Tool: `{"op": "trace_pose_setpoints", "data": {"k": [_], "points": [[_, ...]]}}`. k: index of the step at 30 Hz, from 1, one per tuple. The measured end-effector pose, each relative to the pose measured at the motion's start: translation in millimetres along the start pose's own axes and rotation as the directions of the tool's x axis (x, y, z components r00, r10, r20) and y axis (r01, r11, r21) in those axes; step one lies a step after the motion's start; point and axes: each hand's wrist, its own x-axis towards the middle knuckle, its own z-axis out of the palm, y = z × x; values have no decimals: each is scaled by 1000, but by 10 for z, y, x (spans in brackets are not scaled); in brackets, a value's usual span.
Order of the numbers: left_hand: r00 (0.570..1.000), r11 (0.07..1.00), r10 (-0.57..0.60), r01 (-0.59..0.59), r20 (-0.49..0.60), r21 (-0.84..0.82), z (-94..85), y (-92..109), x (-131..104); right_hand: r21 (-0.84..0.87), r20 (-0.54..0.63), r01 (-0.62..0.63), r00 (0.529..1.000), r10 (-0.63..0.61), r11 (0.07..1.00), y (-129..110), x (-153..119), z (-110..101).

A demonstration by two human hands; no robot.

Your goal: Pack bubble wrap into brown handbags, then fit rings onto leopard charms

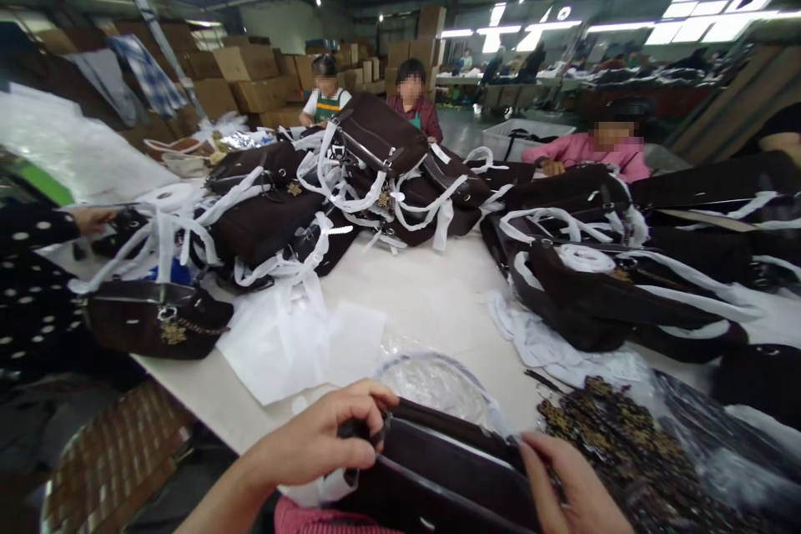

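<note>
A dark brown handbag (450, 467) lies at the table's near edge, close to my body. My left hand (338, 430) is closed on the bag's left end, gripping a dark piece by the top edge; what exactly is pinched there is partly hidden by the fingers. At the right end of the same bag is my right hand (566, 484), its fingers curled against the top corner beside a white-wrapped handle (438, 357). That handle arches up over the far side of the bag. Clear plastic wrap (431, 384) lies just behind it.
Wrapped-handle handbags are heaped at the back (375, 138) and right (576, 292). White sheets (300, 342) lie left of centre; metallic flower charms (601, 425) are piled at right. A polka-dot sleeve (37, 225) reaches in from the left near another bag (156, 317). Several co-workers sit across the table.
</note>
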Motion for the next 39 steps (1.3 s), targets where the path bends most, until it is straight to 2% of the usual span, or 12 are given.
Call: {"op": "trace_pose_setpoints", "data": {"k": [3, 6, 10, 15, 21, 24, 28, 30, 32, 35, 37, 39], "points": [[999, 994, 33, -35, 21, 100, 43, -123, 103, 91, 167, 305, 934, -317, 948, -522, 168, 211], [997, 848, 65, -33, -42, 529, 7, -346, 167, 45, 216, 382, 898, -382, 923, -717, 154, 510], [998, 530, 34, 23, -48, 847, -32, -469, 190, -20, 195, 334, 926, -324, 942, -525, -27, 740], [1000, 370, -11, -8, 13, 929, 82, -315, 222, -47, 215, 296, 936, -279, 954, -353, -139, 804], [943, 233, -144, 327, -300, 916, -1, -199, 160, -26, 244, 309, 924, -294, 951, -368, -136, 797], [966, 320, -73, 257, -247, 912, 79, -183, 127, -17, 259, 342, 909, -326, 940, -378, -127, 754], [999, 503, -1, 32, -37, 864, 550, -359, 273, -2, 293, 456, 851, -436, 890, -338, -114, 729], [998, 508, 32, 30, -54, 861, 774, -477, 408, -38, 307, 543, 805, -507, 839, -281, -128, 717], [996, 642, 49, 28, -77, 766, 848, -526, 503, -110, 344, 541, 808, -479, 834, -208, -163, 686], [990, 978, -25, 54, -139, 203, 581, -492, 453, -192, 416, 423, 852, -317, 886, -73, -250, 622], [944, 972, -150, 86, -294, -219, 223, -497, 292, -219, 418, 398, 863, -283, 891, 36, -325, 618], [845, 942, -240, 84, -477, -325, -137, -581, 79, -229, 389, 424, 865, -317, 876, 143, -395, 677]]}}
